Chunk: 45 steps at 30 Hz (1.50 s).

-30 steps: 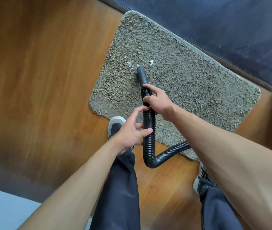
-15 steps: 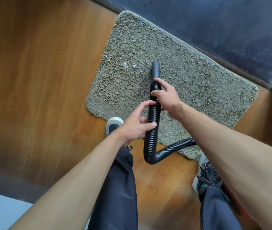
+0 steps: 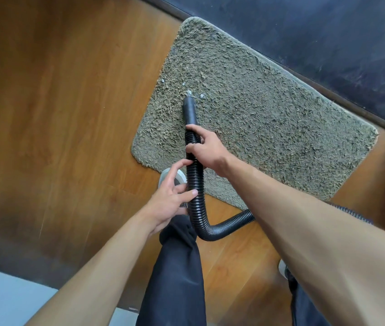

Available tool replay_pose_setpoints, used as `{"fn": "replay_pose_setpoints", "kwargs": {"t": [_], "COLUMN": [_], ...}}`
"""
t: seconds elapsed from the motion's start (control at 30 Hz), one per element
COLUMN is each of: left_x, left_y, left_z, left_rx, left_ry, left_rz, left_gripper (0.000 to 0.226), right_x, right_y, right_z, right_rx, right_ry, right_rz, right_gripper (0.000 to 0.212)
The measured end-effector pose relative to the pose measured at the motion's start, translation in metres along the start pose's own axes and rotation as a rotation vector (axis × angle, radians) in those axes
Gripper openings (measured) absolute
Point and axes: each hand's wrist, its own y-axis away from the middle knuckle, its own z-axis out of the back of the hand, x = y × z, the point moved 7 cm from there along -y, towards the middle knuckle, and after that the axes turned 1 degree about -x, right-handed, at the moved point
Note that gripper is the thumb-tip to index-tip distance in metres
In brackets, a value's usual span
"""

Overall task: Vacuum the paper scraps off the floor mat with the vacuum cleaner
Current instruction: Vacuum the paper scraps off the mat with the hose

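Fingers [image 3: 178,165] of left hand [image 3: 170,201] found relaxed: forefinger and thumb tip laid against vacuum hose [image 3: 195,180], others loosely bent beside it, no wrap observed. Positioned just short of floor mat [image 3: 269,118] near edge, over wooden floor [image 3: 69,114]. Hose bend low above that floor, run continuing along mat's near edge behind right forearm. Grey shoe toe [image 3: 180,177] at same near edge, partly masked by left hand.

Further in, above mat's near portion: right hand [image 3: 206,149] clasped round hose just behind nozzle [image 3: 189,111], fingers [image 3: 198,134] curled about ribbed section. Nozzle angled down into mat's left side as viewed; contact with pile not determinable.

Immediately beyond tip: paper scraps [image 3: 189,92], small and white, two close to nozzle mouth, two more nearer mat's left edge. None detected across rest of mat. Past mat's far edge: dark surface [image 3: 304,43], nature unclear.

Assessed as late in pickup, last visible cluster being addressed. Required for next move: short forward push of tip onto nearest scraps, then sweep toward left edge, tip kept low, shaggy pile being likely to hold fragments.
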Motion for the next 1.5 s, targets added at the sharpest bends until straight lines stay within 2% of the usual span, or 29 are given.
{"fn": "replay_pose_setpoints", "kwargs": {"t": [0.17,0.33,0.77,0.97,1.2,1.37,1.5], "left_x": [0.003,0.002,-0.015,-0.011,-0.012,-0.004,0.002], "left_y": [0.002,-0.001,-0.023,-0.022,-0.017,-0.006,-0.002], "left_z": [0.008,0.009,-0.034,-0.042,-0.021,-0.003,0.006], "left_rx": [-0.034,-0.03,0.091,0.106,0.039,0.002,-0.026], "left_ry": [0.07,0.051,-0.108,-0.135,-0.099,-0.043,-0.02], "left_rz": [-0.006,-0.018,0.009,0.013,-0.022,-0.001,0.01], "left_gripper": [0.061,0.061,0.062,0.062,0.062,0.06,0.06], "right_x": [0.011,0.017,-0.006,-0.019,-0.007,0.004,0.006], "right_y": [-0.004,-0.006,0.008,0.015,0.008,0.001,0.001], "right_z": [-0.013,-0.014,0.052,0.058,0.034,-0.002,-0.01], "right_rx": [0.045,0.058,-0.083,-0.104,-0.137,-0.035,-0.028], "right_ry": [0.143,0.186,-0.07,-0.102,0.011,0.19,0.195], "right_rz": [0.033,0.043,-0.01,-0.034,-0.007,0.01,0.01], "right_gripper": [0.064,0.065,0.059,0.057,0.061,0.07,0.069]}}
